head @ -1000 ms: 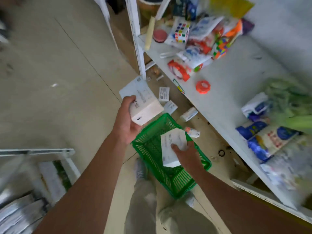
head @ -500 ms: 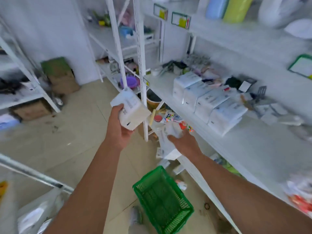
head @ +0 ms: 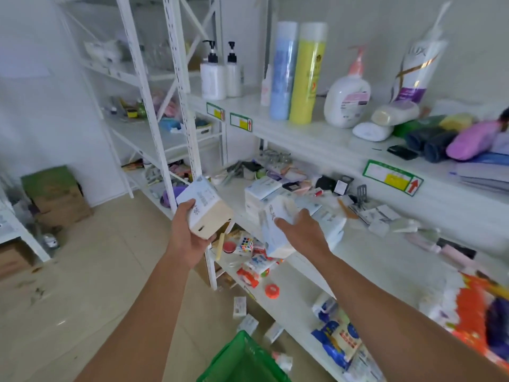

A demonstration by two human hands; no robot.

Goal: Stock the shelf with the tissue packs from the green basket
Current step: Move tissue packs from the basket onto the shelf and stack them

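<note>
left hand (head: 187,232) grips a white tissue pack (head: 205,206), fingers wrapped under it, thumb on its near side, held in the air in front of the shelf upright (head: 190,128). right hand (head: 301,232) holds a second tissue pack (head: 275,224), fingers closed over its top, at the front edge of the middle shelf (head: 385,260). just beyond the right fingers, a row of stocked tissue packs (head: 264,193) sits on that shelf. green basket (head: 242,359) on the floor well below both hands; inside not visible.
</note>
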